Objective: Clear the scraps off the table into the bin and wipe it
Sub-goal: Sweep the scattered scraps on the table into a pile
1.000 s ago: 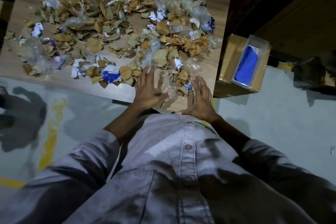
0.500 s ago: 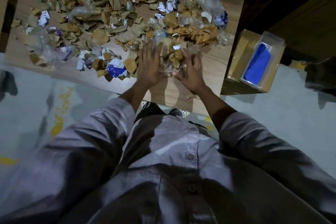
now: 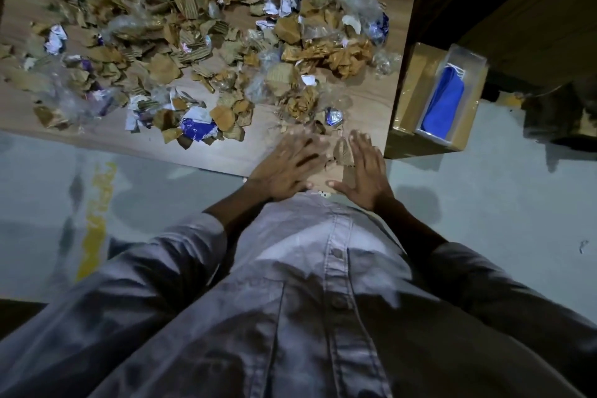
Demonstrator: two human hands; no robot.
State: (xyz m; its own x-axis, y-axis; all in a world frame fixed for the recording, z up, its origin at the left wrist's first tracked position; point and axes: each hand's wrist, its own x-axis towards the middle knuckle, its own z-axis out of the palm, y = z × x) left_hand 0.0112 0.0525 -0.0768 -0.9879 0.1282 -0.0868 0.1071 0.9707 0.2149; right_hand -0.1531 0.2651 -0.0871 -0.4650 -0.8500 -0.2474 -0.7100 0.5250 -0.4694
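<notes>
at the near right corner of the table (image 3: pixel 206 155): left hand (image 3: pixel 287 168), laid palm down over the wood, fingers straight and spread, pointed away from the body and angled a little to the right; nothing is gripped, and the fingertips are blurred. right hand (image 3: pixel 368 171), also held flat and palm down, fingers straight and close together, thumb stretched out sideways toward the left thumb; the two thumbs are seen near each other but apart. both forearms are bare, with the sleeves of a pale button shirt (image 3: pixel 307 300) pushed up.

between the hands: a few torn cardboard bits (image 3: pixel 342 152), flanked by both hands; whether they are touched cannot be told.

across the rest of the table: scraps (image 3: pixel 193 42), spread from just beyond the fingertips to the far edge; torn brown corrugated card, crumpled clear plastic, and white and blue paper are mixed together.

beside the table's right edge, on the floor: a cardboard box (image 3: pixel 407 100), open at the top, with a clear plastic case (image 3: pixel 465 61) set inside it and a blue cloth (image 3: pixel 444 107) held in that case.

on the grey floor at left: a yellow painted mark (image 3: pixel 97 213).
</notes>
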